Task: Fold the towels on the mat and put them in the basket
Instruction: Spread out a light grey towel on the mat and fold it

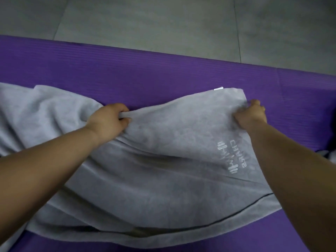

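- A grey towel (163, 160) lies spread across the purple mat (145, 70), its far edge lifted, pale stitched lettering (231, 157) near its right side.
- The left hand (107, 122) pinches a gathered fold of the towel's far edge, fingers curled round the cloth.
- The right hand (251, 113) grips the towel's far right corner; its fingertips are blurred, seemingly bunched in the cloth.
- A small white tag (218, 88) shows at the far edge.
- Grey tiled floor (163, 20) lies beyond the mat.
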Available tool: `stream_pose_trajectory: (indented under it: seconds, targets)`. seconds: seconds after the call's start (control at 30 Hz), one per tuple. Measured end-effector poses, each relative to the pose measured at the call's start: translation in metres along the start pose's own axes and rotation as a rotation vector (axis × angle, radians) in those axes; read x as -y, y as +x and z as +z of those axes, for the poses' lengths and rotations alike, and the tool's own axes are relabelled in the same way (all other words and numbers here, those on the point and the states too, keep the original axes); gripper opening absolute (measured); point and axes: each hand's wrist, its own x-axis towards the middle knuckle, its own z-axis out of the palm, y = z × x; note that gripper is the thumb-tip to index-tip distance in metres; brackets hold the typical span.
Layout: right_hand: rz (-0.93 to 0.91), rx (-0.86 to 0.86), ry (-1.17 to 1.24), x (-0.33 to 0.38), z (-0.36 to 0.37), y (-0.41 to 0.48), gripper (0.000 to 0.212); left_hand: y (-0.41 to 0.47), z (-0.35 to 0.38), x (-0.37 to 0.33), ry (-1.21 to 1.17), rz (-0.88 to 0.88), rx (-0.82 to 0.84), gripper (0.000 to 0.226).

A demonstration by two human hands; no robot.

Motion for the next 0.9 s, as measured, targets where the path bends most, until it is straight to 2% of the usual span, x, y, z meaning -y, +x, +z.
stream_pose_trajectory:
  seconds: [0.07,0.13,0.27,0.33,0.37,0.43,0.5,0.53,0.6,0.67,0.77,0.9]
  targets:
    - [-0.001,-0.025,0.072,-0.005,0.003,0.002,0.036,-0.002,-0.002,-0.004,0.009,-0.001,-0.024,0.017]
    - [0.011,-0.095,0.113,-0.014,-0.002,0.004,0.030,0.003,-0.008,-0.013,-0.043,0.036,-0.063,0.007]
    - [0.060,-0.299,0.266,-0.023,-0.040,0.023,0.029,0.043,-0.020,-0.051,-0.119,0.096,-0.188,0.009]
    - [0.003,-0.340,0.280,-0.022,-0.063,0.035,0.030,0.066,-0.020,-0.072,-0.136,0.117,-0.249,0.024]
    - [-0.023,-0.331,0.293,-0.024,-0.070,0.040,0.037,0.072,-0.019,-0.081,-0.140,0.137,-0.239,0.038]
    - [0.031,-0.223,0.279,-0.036,-0.075,0.040,0.059,0.071,-0.011,-0.090,-0.085,0.159,-0.114,0.068]
    - [0.099,-0.114,0.133,-0.059,-0.070,0.024,0.061,0.055,0.003,-0.085,0.016,0.176,0.013,0.076]
    - [0.103,-0.074,0.059,-0.073,-0.063,0.015,0.060,0.041,0.013,-0.076,0.086,0.219,0.048,0.071]
    - [0.102,-0.033,-0.040,-0.102,-0.049,-0.009,0.055,0.003,0.035,-0.059,0.208,0.490,0.056,0.047]
    - [0.115,-0.008,-0.073,-0.129,-0.036,-0.038,0.052,-0.040,0.055,-0.041,0.261,0.731,0.206,0.042]
    - [0.072,0.000,-0.079,-0.155,-0.023,-0.079,0.048,-0.100,0.084,-0.020,0.274,0.861,0.366,0.037]
    - [0.158,-0.042,0.025,-0.166,-0.022,-0.095,0.040,-0.121,0.099,-0.022,0.281,0.974,0.338,0.020]
